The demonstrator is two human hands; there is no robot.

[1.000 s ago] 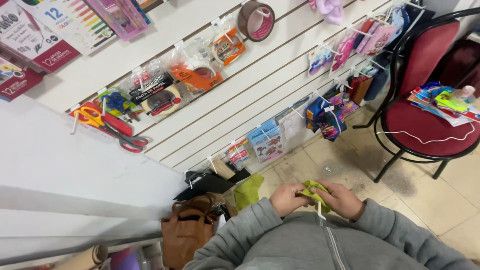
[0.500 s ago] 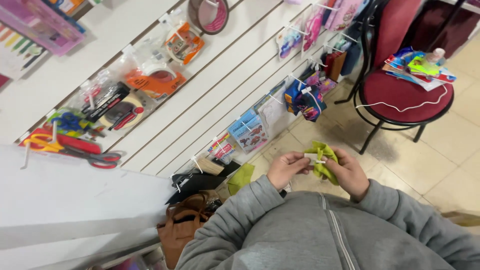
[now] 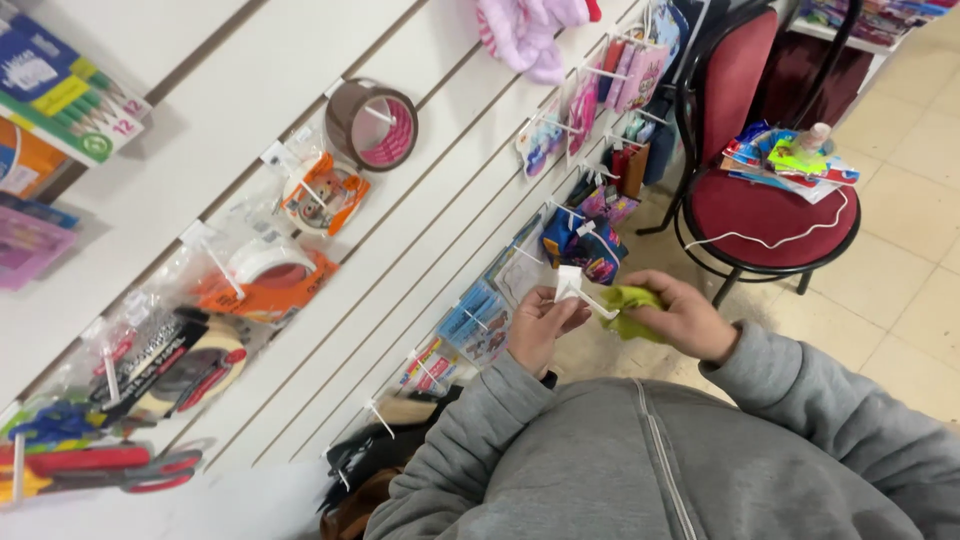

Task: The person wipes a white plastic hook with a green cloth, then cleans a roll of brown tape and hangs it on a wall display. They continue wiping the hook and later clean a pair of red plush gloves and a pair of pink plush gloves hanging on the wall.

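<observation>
My left hand (image 3: 540, 325) grips a white plastic display hook (image 3: 578, 290) by its base, the prong pointing right. My right hand (image 3: 680, 315) is closed around a yellow-green cloth (image 3: 630, 305), which touches the hook's prong. Both hands are held in front of my chest, above my grey zip sweatshirt (image 3: 650, 460), close to the white slat wall (image 3: 420, 190).
The slat wall carries hooks with a brown tape roll (image 3: 372, 125), packaged tape, scissors (image 3: 100, 465), pencils and small packets. A red padded chair (image 3: 770, 200) with colourful items and a white cable stands right. A brown bag (image 3: 350, 510) lies on the tiled floor.
The camera view has shifted so the wall looms closer. My hands have moved apart a little, and the white hook now shows in my left hand.
</observation>
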